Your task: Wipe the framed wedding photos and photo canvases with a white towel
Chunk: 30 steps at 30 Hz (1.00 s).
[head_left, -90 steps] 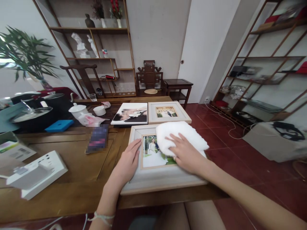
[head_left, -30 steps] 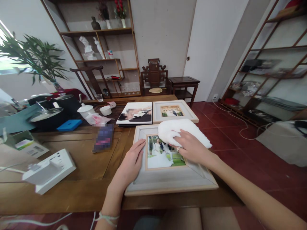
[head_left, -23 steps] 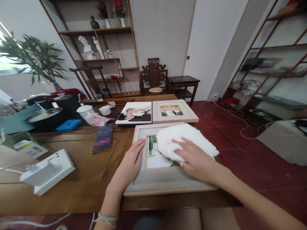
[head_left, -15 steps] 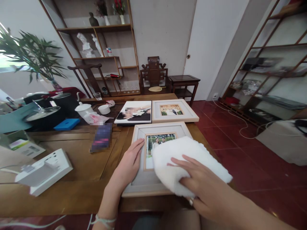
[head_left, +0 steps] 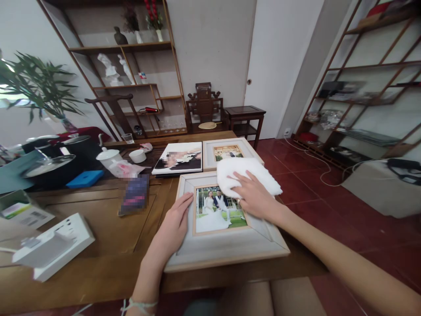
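Note:
A light wooden picture frame (head_left: 226,248) with a pale grey mount and a photo of a couple lies flat on the table in front of me. My left hand (head_left: 174,224) rests on its left side, fingers stretched out along the mount. A white cloth (head_left: 226,175) lies over the frame's far right corner and is bunched under my right hand (head_left: 251,193), whose fingers press and grip it. Beyond are a second framed photo (head_left: 212,156), partly covered by the cloth, and a black-and-white photo panel (head_left: 179,158).
On the wooden table (head_left: 112,263), a white power-strip-like box (head_left: 62,245), a blue box (head_left: 84,179), a dark pouch (head_left: 134,193), a white teapot (head_left: 108,156) and a black pot (head_left: 52,169) stand to the left. A dark chair (head_left: 204,105) is behind.
My right hand has slid the white cloth away from me, from the frame's near right part to its far right corner, uncovering the photo. My left hand stays on the left side.

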Tool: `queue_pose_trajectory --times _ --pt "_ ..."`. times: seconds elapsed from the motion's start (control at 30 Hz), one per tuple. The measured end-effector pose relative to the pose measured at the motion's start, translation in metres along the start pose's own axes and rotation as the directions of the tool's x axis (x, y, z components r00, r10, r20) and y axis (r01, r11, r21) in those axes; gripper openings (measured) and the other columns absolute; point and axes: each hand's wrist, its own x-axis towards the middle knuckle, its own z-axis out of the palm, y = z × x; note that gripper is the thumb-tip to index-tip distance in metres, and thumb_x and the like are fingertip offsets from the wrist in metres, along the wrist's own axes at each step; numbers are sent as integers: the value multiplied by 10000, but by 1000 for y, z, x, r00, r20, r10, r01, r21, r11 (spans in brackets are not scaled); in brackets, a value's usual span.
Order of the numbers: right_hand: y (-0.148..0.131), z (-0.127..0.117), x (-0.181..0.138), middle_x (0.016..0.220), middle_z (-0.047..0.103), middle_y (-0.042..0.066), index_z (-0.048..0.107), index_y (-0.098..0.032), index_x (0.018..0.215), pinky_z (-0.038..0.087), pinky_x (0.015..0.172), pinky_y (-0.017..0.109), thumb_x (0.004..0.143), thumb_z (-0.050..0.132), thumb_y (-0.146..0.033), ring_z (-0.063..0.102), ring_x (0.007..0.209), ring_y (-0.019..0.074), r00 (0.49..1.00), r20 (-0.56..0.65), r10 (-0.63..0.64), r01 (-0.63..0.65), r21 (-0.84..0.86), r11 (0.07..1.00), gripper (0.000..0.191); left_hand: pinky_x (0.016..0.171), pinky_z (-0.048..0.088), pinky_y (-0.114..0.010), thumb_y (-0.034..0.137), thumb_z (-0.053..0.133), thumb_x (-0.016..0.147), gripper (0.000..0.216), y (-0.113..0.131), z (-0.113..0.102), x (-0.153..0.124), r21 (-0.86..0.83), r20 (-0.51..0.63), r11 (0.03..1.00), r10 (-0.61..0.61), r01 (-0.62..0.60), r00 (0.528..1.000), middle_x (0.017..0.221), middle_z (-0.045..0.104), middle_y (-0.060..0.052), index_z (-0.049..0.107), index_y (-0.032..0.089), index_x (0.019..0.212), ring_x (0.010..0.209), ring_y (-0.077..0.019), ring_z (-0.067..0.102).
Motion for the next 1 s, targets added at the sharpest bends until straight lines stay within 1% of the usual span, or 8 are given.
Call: queue_pose_trajectory --times 0.13,0.23,0.33,0.47,0.57,0.7,0.83,1.0 --pt "-39 -16 -38 1374 459 119 651 -158 1070 103 1105 513 654 480 -85 298 1329 264 988 137 -75 59 123 991 455 1098 309 -413 154 306 869 439 -2 1 0 -11 -14 1000 3 -4 1000 1364 488 -101 532 140 1246 1272 -210 434" --pt "-68 -28 -66 1405 419 104 671 -171 1012 105 1104 534 650 510 -123 262 1343 289 953 258 -156 97 228 969 399 1101 306 -403 144 291 865 453 -3 2 -1 -10 -18 1000 13 -13 1000 1366 484 -108 524 125 1254 1277 -205 427" --pt "-82 -31 -78 1437 370 87 670 -179 1009 122 1108 533 666 554 -176 235 1352 302 924 291 -249 156 308 939 362 1099 309 -401 144 278 870 459 -5 3 -2 5 -23 1000 22 -22 999 1377 468 -130 513 94 1261 1284 -209 418" --pt "-70 -17 -62 1432 382 90 653 -182 1034 167 1117 459 745 550 -206 270 1344 246 978 127 -168 127 283 951 308 1099 303 -412 141 292 871 453 -5 3 -1 22 -18 999 38 -38 999 1395 450 -116 504 128 1271 1295 -210 403" --pt "-44 -5 -33 1408 412 128 658 -154 1026 211 1100 459 814 510 -231 310 1323 264 997 7 -70 68 173 983 269 1103 295 -403 156 299 873 446 -4 4 1 25 7 999 42 -42 999 1397 442 -132 506 108 1266 1300 -216 396" --pt "-13 4 7 1434 376 109 628 -142 1088 177 1101 491 739 504 -99 204 1364 276 996 -72 -57 57 8 998 374 1100 302 -397 160 294 881 441 -2 6 3 55 8 998 41 -41 999 1399 437 -143 499 94 1267 1303 -213 391" --pt "-7 5 22 1423 390 120 619 -133 1110 133 1101 510 692 483 -36 170 1373 274 996 -21 -89 88 -36 995 451 1089 324 -409 168 301 891 426 -2 7 4 52 -19 997 59 -58 998 1380 467 -123 505 129 1262 1286 -207 416" --pt "-33 -15 -13 1322 495 187 634 -116 1071 273 1058 458 688 476 -63 393 1269 284 979 134 -150 143 62 988 417 1095 312 -407 203 292 898 438 0 6 6 55 -6 998 41 -40 999 1374 465 -156 513 71 1251 1283 -225 420"
